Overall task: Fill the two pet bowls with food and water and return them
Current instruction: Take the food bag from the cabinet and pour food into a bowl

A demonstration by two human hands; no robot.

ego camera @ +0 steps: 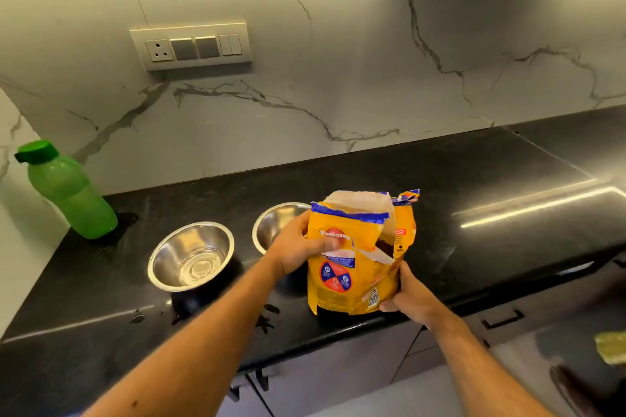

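Behind the food bag (355, 257), one bowl (276, 225) half hidden.

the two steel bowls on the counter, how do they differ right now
The left bowl is in full view, while the right bowl is partly hidden behind the left hand and the yellow food bag. The left bowl sits nearer the counter's front edge; the right bowl sits further back. The left bowl holds no kibble; the right bowl's visible part shows none either. Both are round, shiny steel, upright on the black counter.
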